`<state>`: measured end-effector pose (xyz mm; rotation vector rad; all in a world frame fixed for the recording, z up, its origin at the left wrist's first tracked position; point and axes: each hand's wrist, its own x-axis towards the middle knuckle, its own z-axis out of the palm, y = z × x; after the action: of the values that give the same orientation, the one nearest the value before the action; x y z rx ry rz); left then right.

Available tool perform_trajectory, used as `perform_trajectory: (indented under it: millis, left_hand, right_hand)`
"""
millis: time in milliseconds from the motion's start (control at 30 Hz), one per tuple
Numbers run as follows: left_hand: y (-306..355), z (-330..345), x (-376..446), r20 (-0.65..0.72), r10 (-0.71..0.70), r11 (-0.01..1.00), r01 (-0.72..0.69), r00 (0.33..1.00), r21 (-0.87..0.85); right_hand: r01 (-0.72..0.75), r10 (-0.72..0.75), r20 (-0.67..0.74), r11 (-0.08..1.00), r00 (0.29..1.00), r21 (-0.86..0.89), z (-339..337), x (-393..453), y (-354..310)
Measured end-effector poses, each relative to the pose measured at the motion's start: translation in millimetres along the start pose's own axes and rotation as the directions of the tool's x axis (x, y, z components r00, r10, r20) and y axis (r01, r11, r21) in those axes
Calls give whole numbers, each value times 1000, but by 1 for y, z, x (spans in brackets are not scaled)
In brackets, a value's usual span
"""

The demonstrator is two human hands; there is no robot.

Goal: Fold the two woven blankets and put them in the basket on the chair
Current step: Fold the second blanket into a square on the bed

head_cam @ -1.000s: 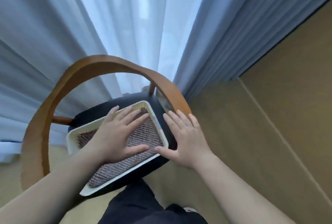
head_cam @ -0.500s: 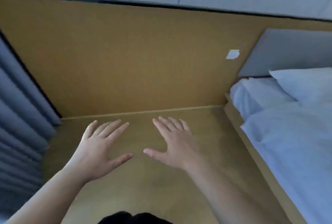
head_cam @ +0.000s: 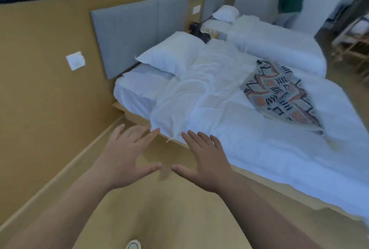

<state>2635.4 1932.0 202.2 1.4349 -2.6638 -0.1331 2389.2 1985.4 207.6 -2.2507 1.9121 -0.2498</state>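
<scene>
A patterned woven blanket [head_cam: 279, 94], grey with black and orange marks, lies spread on the white bed [head_cam: 259, 149] to my right. My left hand [head_cam: 127, 155] and my right hand [head_cam: 203, 161] hover side by side over the floor, palms down, fingers straight and spread, holding nothing. Both are well short of the blanket, near the bed's near corner. The chair, the basket and the brown blanket are out of view.
A tan wall [head_cam: 40, 89] with a white switch plate [head_cam: 75, 60] runs along the left. A white pillow [head_cam: 171, 55] lies against the grey headboard [head_cam: 139, 29]. A second bed [head_cam: 275, 43] stands beyond. A wooden rack [head_cam: 353, 37] stands far right.
My view has swung right from the chair and basket, past the wall, to the bed. Both hands left the brown blanket in the basket and now hover with nothing in them.
</scene>
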Motion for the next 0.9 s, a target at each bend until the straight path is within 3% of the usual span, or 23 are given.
perform_trajectory:
  millis: [133, 367, 533, 900]
  left_hand:
    - [32, 8, 129, 49, 237, 971, -238, 970, 16]
    - [195, 54, 321, 87, 512, 858, -504, 855, -96]
    - [285, 80, 417, 151, 552, 834, -539, 820, -120]
    - [355, 121, 620, 163, 599, 801, -586, 784, -123]
  right_hand:
    - [-256, 255, -68, 967, 965, -6, -26, 11, 81]
    - [-576, 591, -175, 807, 787, 133, -41, -22, 258]
    - [-631, 655, -112, 752, 747, 189, -57, -22, 369]
    - [-637, 642, -65, 767, 764, 84, -100, 92, 557]
